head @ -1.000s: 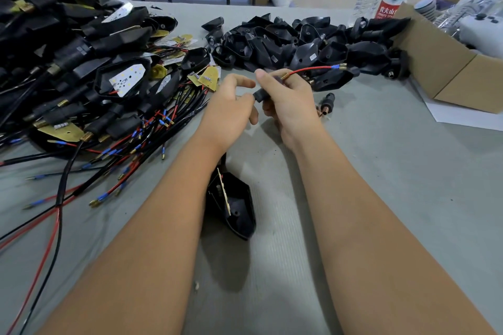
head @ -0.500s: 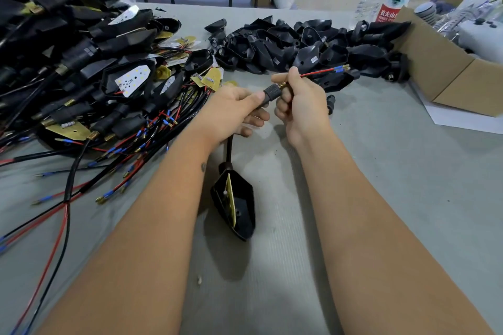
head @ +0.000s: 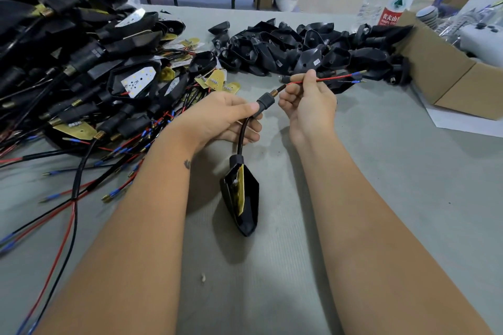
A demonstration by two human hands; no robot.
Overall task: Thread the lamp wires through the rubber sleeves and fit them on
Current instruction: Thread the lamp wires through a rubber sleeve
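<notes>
The left hand (head: 223,117) grips the black rubber sleeve (head: 264,102) between thumb and curled fingers, the lamp housing (head: 241,198) dangling below them, while the right hand (head: 309,106) pinches the red wire (head: 332,78) running out past its fingers.

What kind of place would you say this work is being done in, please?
Probably a small assembly workshop: a heap of wired lamp units, a pile of loose black housings and an open cardboard box share one grey worktable.
</notes>
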